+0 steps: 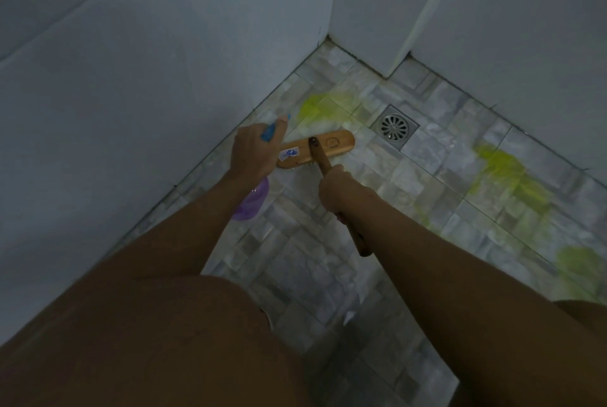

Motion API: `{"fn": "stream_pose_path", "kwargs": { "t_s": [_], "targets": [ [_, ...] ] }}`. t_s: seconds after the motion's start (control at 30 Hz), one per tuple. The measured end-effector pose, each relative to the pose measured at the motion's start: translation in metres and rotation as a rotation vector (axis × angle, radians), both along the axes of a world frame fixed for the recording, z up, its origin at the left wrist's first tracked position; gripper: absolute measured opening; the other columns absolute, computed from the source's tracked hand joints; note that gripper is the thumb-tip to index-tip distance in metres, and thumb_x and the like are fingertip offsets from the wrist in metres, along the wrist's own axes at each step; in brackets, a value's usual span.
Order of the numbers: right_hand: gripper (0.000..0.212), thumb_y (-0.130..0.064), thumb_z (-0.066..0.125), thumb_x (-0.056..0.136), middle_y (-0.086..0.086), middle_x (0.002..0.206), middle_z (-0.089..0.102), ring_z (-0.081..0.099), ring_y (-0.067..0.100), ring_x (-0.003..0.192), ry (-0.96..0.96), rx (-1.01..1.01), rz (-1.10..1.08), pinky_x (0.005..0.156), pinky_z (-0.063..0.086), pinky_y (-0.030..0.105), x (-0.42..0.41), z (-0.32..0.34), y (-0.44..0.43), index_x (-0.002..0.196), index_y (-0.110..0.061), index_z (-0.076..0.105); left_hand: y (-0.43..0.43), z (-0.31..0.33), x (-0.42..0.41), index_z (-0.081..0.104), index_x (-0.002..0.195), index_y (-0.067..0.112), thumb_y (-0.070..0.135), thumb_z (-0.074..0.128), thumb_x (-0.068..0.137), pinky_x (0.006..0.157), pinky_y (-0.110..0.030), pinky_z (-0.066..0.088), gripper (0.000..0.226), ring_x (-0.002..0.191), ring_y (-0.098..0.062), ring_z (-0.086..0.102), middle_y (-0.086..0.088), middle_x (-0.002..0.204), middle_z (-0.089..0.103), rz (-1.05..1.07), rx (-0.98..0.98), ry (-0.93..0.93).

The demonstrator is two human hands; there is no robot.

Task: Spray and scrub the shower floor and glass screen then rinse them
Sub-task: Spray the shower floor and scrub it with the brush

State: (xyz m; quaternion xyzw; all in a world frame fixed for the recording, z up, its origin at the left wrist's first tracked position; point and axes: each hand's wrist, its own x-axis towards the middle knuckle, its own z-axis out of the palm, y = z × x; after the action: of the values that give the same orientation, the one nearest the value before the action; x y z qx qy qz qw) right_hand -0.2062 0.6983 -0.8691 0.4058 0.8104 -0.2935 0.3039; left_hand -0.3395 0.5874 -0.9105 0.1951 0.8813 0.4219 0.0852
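Head view, looking down into a shower corner.

- Left hand (pixel 253 152): fingers curled round the neck of a spray bottle (pixel 251 201). Purple body hangs below the hand, blue nozzle sticks out above it, aimed at the corner. Bottle is off the floor, just above the left end of the brush head.
- Right hand (pixel 338 191): fist wrapped round the wooden handle (pixel 361 242) of a scrub brush (pixel 317 149). The handle's dark end pokes out behind the wrist.
- Brush head: wooden block, bristles down on the shower floor (pixel 312 259), lying crosswise near the left wall (pixel 131 78). Small label at its left end, round stamp on the right half. Pale foam or wet sheen around the bristles; cannot tell which.
- Floor: grey mosaic-look tiles, wet. Yellow-green cleaner patches in three spots: just beyond the brush (pixel 320 107), right of the drain (pixel 505 170), and far right near the frame edge (pixel 581 265).
- Drain (pixel 395 126): square metal grate, just right of the brush head, not touching it.
- Right wall (pixel 492 29) steps out at a boxed corner behind the drain.
- The person's bare knee (pixel 164 324) fills the lower left; the light is dim.
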Motion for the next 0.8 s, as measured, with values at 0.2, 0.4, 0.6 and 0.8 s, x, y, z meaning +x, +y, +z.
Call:
{"fn": "stream_pose_path", "kwargs": {
  "t_s": [0.2, 0.4, 0.6, 0.8],
  "targets": [
    [0.05, -0.015, 0.045, 0.103, 0.019, 0.141, 0.047, 0.058, 0.036, 0.119, -0.055, -0.04, -0.048, 0.091, 0.053, 0.046, 0.018, 0.001, 0.003, 0.148, -0.001, 0.026, -0.002, 0.009, -0.014, 0.039, 0.052, 0.015, 0.048, 0.051, 0.101, 0.041, -0.026, 0.025, 0.061, 0.038, -0.009, 0.034, -0.001, 0.045, 0.04, 0.047, 0.116, 0.211],
    [0.043, -0.02, 0.041, 0.105, 0.017, 0.136, 0.052, 0.06, 0.031, 0.111, -0.016, -0.048, -0.111, 0.088, 0.053, 0.04, 0.016, 0.002, 0.017, 0.144, -0.003, 0.033, -0.01, -0.007, -0.03, 0.056, 0.062, -0.006, 0.059, 0.046, 0.101, 0.045, -0.047, 0.041, 0.077, 0.049, -0.039, 0.053, -0.023, 0.054, 0.055, 0.05, 0.27, 0.189],
    [0.045, -0.006, 0.039, 0.103, 0.022, 0.127, 0.059, 0.058, 0.03, 0.075, 0.101, -0.019, -0.062, 0.065, 0.049, 0.037, -0.103, 0.008, 0.068, 0.147, 0.0, 0.031, -0.007, -0.005, -0.047, 0.055, 0.062, -0.006, 0.068, 0.044, 0.098, 0.044, -0.048, 0.04, 0.083, 0.049, -0.043, 0.054, -0.026, 0.054, 0.053, 0.081, 0.287, 0.142],
    [0.047, -0.012, 0.039, 0.103, 0.022, 0.14, 0.049, 0.056, 0.037, 0.12, 0.095, 0.034, -0.016, 0.092, 0.05, 0.042, -0.065, -0.001, 0.047, 0.147, 0.002, 0.032, -0.004, -0.005, -0.051, 0.056, 0.062, -0.007, 0.068, 0.042, 0.098, 0.044, -0.05, 0.042, 0.085, 0.049, -0.042, 0.056, -0.027, 0.055, 0.055, 0.092, 0.27, 0.11]
  ]
}}
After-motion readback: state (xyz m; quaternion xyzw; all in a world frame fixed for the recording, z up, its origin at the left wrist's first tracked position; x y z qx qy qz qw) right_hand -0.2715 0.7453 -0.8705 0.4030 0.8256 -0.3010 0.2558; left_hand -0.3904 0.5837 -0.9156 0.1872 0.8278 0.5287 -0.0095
